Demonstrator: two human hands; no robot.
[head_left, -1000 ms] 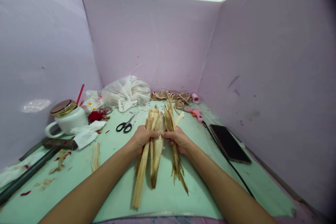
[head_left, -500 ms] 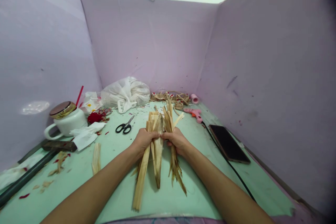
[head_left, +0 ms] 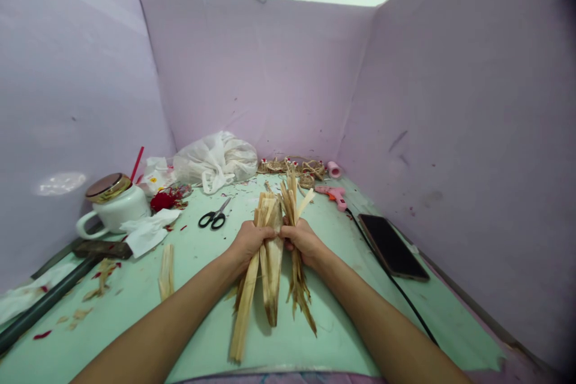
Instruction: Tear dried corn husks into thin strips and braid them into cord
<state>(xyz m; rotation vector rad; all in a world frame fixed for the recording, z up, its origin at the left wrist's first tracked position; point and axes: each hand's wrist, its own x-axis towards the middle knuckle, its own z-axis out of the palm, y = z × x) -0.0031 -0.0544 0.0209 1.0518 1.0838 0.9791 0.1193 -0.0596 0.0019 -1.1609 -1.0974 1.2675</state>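
My left hand point(head_left: 252, 242) is closed around a bundle of flat, straw-coloured dried husk strips point(head_left: 245, 312), their lower ends hanging toward the table's near edge. A wider dried leaf piece point(head_left: 272, 279) with a brown tip runs down beside that bundle, pinched under the left thumb. My right hand point(head_left: 302, 239) is closed on a second bundle of ragged, frayed dried strips point(head_left: 298, 291). Both thumbs nearly meet at the wide piece; whether the right fingers also grip it I cannot tell. One loose dried strip point(head_left: 166, 272) lies left of my left forearm.
Scissors point(head_left: 215, 217) lie left of centre. A hammer point(head_left: 96, 252), lidded white mug point(head_left: 119, 210), tissue point(head_left: 148, 231) and plastic bag point(head_left: 220, 159) line the left and back. On the right are a pink glue gun point(head_left: 333, 195) with cord and a phone point(head_left: 393, 246). Purple panels point(head_left: 265, 72) enclose the table.
The wide leaf piece has turned so that more of its broad face shows, and its tip has shifted slightly right. Both hands keep their grips almost in place.
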